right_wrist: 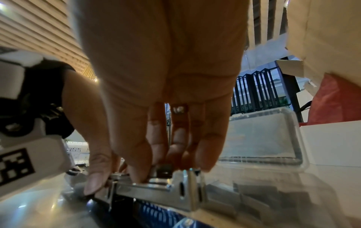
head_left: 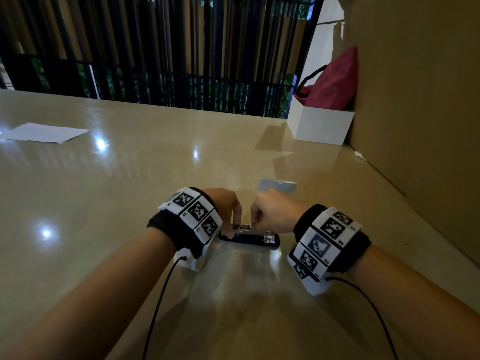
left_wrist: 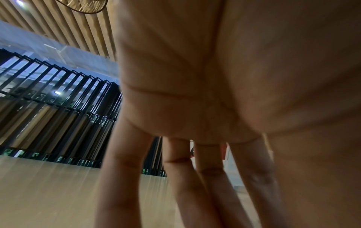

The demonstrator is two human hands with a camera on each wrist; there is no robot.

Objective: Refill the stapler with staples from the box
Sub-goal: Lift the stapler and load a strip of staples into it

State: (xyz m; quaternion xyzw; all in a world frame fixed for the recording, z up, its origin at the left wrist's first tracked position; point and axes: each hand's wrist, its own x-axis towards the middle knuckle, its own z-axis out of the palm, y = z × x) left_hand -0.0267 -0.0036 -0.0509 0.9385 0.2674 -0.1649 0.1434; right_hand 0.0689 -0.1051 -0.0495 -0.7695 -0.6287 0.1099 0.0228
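Note:
The stapler lies on the beige table between my hands, dark base down, its metal staple rail exposed on top. My left hand reaches down and grips the stapler's left end; in the left wrist view only its palm and downward-pointing fingers show. My right hand is curled, and its fingertips pinch a short metal piece that looks like a staple strip, right at the rail. The clear plastic staple box sits just behind, lid raised.
A white box with a red bag stands at the back right, against a tall cardboard wall. A sheet of paper lies far left. Black railing runs beyond the table's far edge.

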